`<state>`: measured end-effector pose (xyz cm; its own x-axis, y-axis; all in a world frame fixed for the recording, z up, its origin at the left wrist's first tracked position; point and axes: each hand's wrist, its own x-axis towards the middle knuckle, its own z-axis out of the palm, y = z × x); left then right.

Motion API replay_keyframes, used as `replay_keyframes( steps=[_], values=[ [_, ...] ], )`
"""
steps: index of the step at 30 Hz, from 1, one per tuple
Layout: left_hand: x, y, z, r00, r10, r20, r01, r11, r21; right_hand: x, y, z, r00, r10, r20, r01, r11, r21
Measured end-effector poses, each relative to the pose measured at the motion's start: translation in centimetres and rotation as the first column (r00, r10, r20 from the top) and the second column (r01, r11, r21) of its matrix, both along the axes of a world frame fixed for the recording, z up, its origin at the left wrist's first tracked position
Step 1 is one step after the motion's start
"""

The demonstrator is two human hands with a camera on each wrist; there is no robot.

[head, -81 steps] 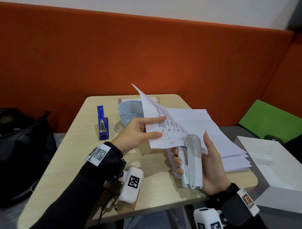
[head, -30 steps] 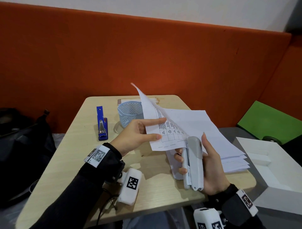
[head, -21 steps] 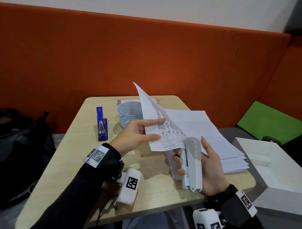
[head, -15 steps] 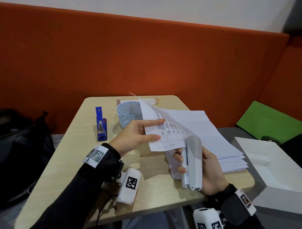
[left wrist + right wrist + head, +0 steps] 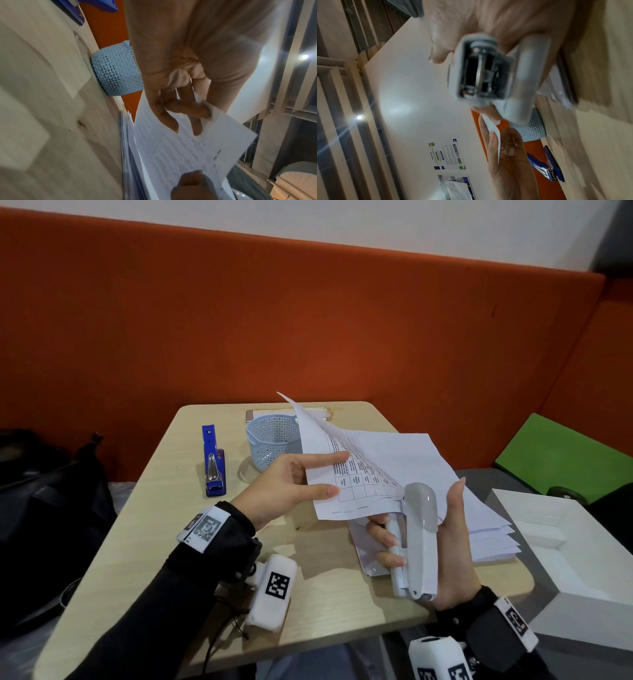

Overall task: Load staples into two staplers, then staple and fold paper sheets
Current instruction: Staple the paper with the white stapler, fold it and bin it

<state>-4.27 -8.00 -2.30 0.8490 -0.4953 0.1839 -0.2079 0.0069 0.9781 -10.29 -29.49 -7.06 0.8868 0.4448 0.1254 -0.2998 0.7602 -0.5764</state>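
Note:
My left hand (image 5: 337, 474) pinches a set of printed sheets (image 5: 356, 474) between thumb and fingers and holds them tilted up above the table; the pinch also shows in the left wrist view, hand (image 5: 180, 116), sheets (image 5: 188, 151). Several staples line the sheets' near edge. My right hand (image 5: 416, 518) grips a grey and white stapler (image 5: 419, 542), its nose at the right end of that edge and the thumb standing up beside it. The right wrist view shows the rear end of the grey stapler (image 5: 486, 75). A blue stapler (image 5: 214, 463) lies flat at the table's left.
A pale blue mesh basket (image 5: 272, 443) stands behind my left hand, with a phone (image 5: 252, 415) behind it. A stack of paper (image 5: 486, 529) lies at the table's right. Off the table are a white box (image 5: 575, 546), a green panel (image 5: 565, 463) and a black bag (image 5: 44, 508).
Half a second ago my right thumb was closed over the stapler and the sheets' far corner had dipped. Now the thumb is lifted off and the corner stands up again.

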Motion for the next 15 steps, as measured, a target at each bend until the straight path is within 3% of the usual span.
replay_keyframes(
  steps=[4, 10, 13, 15],
  values=[
    [0.0, 0.0, 0.1, 1.0, 0.007, -0.005, -0.007, 1.0, -0.02, -0.3, 0.0, 0.4, 0.996, -0.083, -0.04, 0.082, 0.996, -0.02],
    [0.4, 0.3, 0.1, 0.997, 0.081, 0.017, -0.08, 0.993, -0.086, -0.4, 0.0, 0.5, 0.998, -0.052, -0.042, 0.052, 0.999, -0.009],
    [0.5, 0.4, 0.5, 0.995, 0.082, 0.055, -0.077, 0.994, -0.08, -0.8, 0.0, 0.9, 0.996, -0.068, -0.062, 0.061, 0.993, -0.103],
    [0.6, 0.5, 0.6, 0.994, 0.086, 0.068, -0.08, 0.993, -0.083, -1.3, 0.0, 1.6, 0.989, -0.114, -0.09, 0.085, 0.958, -0.275]
  ],
)
